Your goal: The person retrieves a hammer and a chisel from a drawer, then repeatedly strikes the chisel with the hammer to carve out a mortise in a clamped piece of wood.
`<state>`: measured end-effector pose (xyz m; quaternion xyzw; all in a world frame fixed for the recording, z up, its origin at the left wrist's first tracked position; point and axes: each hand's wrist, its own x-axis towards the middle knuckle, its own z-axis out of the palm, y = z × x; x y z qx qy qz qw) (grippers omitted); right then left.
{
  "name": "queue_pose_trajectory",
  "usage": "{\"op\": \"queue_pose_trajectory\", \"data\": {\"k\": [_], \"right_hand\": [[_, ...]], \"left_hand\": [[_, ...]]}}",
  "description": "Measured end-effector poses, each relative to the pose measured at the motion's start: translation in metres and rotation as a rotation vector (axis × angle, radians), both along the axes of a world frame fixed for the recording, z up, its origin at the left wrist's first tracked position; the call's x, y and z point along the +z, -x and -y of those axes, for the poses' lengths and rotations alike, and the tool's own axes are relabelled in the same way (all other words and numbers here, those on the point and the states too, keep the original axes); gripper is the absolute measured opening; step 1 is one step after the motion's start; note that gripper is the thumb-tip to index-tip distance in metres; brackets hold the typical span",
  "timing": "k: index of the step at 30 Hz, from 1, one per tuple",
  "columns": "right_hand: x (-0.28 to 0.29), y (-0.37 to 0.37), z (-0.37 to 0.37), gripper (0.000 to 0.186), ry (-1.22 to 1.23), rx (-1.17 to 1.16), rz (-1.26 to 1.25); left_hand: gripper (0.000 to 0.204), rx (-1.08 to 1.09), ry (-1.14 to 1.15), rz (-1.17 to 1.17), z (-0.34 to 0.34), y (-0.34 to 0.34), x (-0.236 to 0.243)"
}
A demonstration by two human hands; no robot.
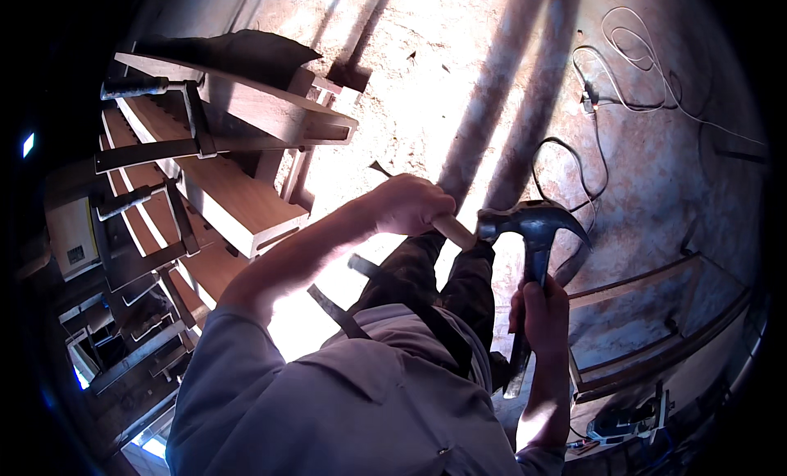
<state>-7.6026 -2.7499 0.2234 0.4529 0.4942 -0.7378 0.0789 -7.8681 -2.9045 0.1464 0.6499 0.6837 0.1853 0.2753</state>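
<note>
Gripping a claw hammer (pixel 537 220) partway along its shaft, the right hand (pixel 543 314) has its fingers curled tightly around it, the thumb lying along the shaft toward the head. The claw curves off to the right, and the striking face is turned left, right by the butt of a wooden-handled chisel (pixel 453 230) (whether the two touch, I cannot tell). The left hand (pixel 416 204) is closed in a fist around that chisel, the pale handle poking out on the right and the dark blade tip showing beyond the fist at upper left. Both tools are held up in front of the person's dark trousers (pixel 470 289), below which a grey shirt (pixel 344 414) fills the lower middle.

To the left, thick timbers lie side by side, the upper timber (pixel 270 111) with a slot in its near end, the lower timber (pixel 238 197) ending near the left forearm. An upper bar clamp (pixel 152 155) and a lower bar clamp (pixel 182 218) lie across the stack, with a dark cloth-like sheet (pixel 238 54) behind. On the floor (pixel 410 91), bright with sunlight, a white cable (pixel 652 62) meets a black cable (pixel 602 160) at upper right. A rectangular wooden frame (pixel 635 287) stands at lower right, near a blue-and-black power tool (pixel 615 424) partly lost in shadow.
</note>
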Motion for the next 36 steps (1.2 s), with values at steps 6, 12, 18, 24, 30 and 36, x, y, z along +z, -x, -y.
{"op": "queue_pose_trajectory", "data": {"k": [6, 12, 18, 24, 30, 36], "right_hand": [[-0.017, -0.038, -0.022, 0.013, -0.058, -0.023, 0.06], [-0.034, -0.061, -0.034, 0.011, -0.199, 0.029, 0.079], [-0.099, -0.081, -0.059, 0.021, -0.511, 0.472, 0.031], [-0.173, -0.084, -0.052, 0.035, -0.397, 0.875, 0.346], [-0.268, -0.14, -0.028, 0.034, -0.562, 1.312, -0.219], [-0.271, -0.094, -0.057, 0.035, -0.344, 1.518, 0.093]], "left_hand": [[0.03, 0.243, -0.071, -0.064, -0.015, -0.042, 0.003], [0.027, 0.368, 0.103, -0.146, -0.006, -0.061, -0.007], [0.017, 0.436, 0.56, -0.069, 0.033, -0.095, -0.05], [0.019, 0.44, 0.814, 0.096, 0.112, -0.169, -0.121], [0.026, 0.453, 1.0, 0.285, 0.131, -0.193, -0.133], [0.028, 0.92, 1.163, 0.603, 0.156, -0.283, -0.208]]}}
